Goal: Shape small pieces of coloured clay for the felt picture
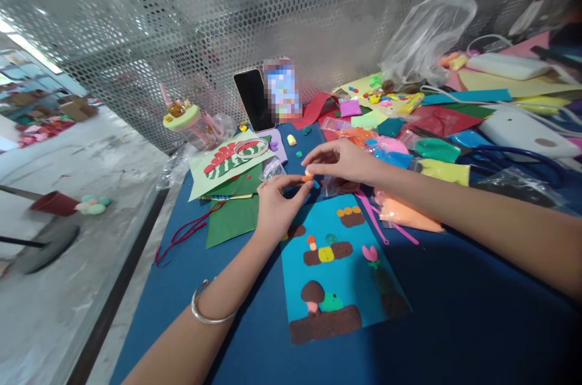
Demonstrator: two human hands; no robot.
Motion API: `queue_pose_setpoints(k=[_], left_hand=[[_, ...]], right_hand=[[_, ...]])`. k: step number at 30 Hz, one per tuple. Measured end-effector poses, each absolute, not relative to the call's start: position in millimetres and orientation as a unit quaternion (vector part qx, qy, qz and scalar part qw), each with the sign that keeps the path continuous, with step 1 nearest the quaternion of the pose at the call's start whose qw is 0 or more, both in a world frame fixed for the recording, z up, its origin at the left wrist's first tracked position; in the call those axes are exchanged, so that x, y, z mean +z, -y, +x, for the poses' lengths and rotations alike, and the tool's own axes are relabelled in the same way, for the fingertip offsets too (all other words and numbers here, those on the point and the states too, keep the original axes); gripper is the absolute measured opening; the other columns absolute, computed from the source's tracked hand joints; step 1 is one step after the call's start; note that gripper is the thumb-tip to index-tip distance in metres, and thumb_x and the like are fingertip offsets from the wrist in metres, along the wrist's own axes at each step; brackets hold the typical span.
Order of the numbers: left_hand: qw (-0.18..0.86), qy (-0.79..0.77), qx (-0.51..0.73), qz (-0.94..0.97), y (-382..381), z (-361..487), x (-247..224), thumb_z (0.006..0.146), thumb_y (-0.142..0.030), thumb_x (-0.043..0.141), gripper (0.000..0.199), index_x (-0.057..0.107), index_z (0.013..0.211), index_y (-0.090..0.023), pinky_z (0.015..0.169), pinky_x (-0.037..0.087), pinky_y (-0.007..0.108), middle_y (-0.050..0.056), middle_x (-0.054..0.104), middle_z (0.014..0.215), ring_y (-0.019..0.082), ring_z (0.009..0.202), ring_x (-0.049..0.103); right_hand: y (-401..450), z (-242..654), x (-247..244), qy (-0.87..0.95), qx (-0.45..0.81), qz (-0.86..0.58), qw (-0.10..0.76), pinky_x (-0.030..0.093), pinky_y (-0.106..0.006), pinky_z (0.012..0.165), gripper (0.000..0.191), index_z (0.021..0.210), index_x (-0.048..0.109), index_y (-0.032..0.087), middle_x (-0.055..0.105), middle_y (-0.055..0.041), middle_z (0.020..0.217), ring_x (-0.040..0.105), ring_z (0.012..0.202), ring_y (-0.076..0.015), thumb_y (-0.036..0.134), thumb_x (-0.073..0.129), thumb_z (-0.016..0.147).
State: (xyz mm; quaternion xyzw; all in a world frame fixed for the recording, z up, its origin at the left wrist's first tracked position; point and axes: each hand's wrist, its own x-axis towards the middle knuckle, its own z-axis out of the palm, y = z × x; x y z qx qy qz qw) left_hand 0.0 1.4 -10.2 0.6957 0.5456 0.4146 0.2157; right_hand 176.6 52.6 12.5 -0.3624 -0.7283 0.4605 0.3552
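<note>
Just above the top edge of a blue sheet (330, 288), my two hands meet. My left hand (280, 202) pinches a small orange piece of clay (308, 179) between thumb and index finger. From the right, my right hand (339, 162) holds a small pale peach piece (309, 171) in its fingertips, touching or nearly touching the orange one. Flattened clay shapes lie on the sheet: brown blocks, a yellow square, a brown mushroom (313, 292), a green mound and a pink tulip (370, 253).
Green papers (234, 221) and a red cord (191, 230) lie left. A cup (188, 121) and dark phone (254, 100) stand behind, near a perforated metal panel (318, 21). Clay bags (409, 212), pink tools (375, 221) and a white power bank (530, 133) lie right.
</note>
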Motion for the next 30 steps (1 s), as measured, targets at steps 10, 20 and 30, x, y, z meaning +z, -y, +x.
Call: queue_pose_setpoints(k=[10, 20, 30], left_hand=[[0.222, -0.542, 0.412, 0.698, -1.5, 0.0, -11.1, 0.076, -0.029, 0.07, 0.007, 0.073, 0.079, -0.023, 0.077, 0.049, 0.036, 0.002, 0.074, 0.081, 0.022, 0.084, 0.067], [0.248, -0.532, 0.422, 0.691, -3.2, -2.1, -13.4, 0.077, -0.032, 0.069, 0.012, 0.074, 0.082, -0.023, 0.077, 0.05, 0.035, 0.002, 0.074, 0.079, 0.021, 0.08, 0.068], [0.236, -0.55, 0.414, 0.686, -1.5, 0.2, -10.5, 0.077, -0.031, 0.068, 0.009, 0.073, 0.079, -0.023, 0.079, 0.049, 0.037, 0.003, 0.074, 0.082, 0.023, 0.085, 0.067]], right_hand=[[-53.9, 176.6, 9.6, 0.724, 0.474, -0.35, 0.357, 0.054, -0.032, 0.073, 0.019, 0.08, 0.068, 0.019, 0.072, -0.0021, 0.08, 0.067, 0.077, -0.0168, 0.032, 0.074, 0.068], [-57.9, 178.3, 7.2, 0.683, 0.504, -0.365, 0.383, 0.052, -0.034, 0.083, 0.02, 0.084, 0.069, 0.02, 0.073, -0.0032, 0.088, 0.068, 0.086, -0.0177, 0.033, 0.072, 0.07], [-55.7, 177.7, 6.9, 0.691, 0.513, -0.348, 0.372, 0.054, -0.034, 0.081, 0.029, 0.088, 0.067, 0.02, 0.072, -0.0037, 0.086, 0.068, 0.086, -0.0184, 0.036, 0.076, 0.066]])
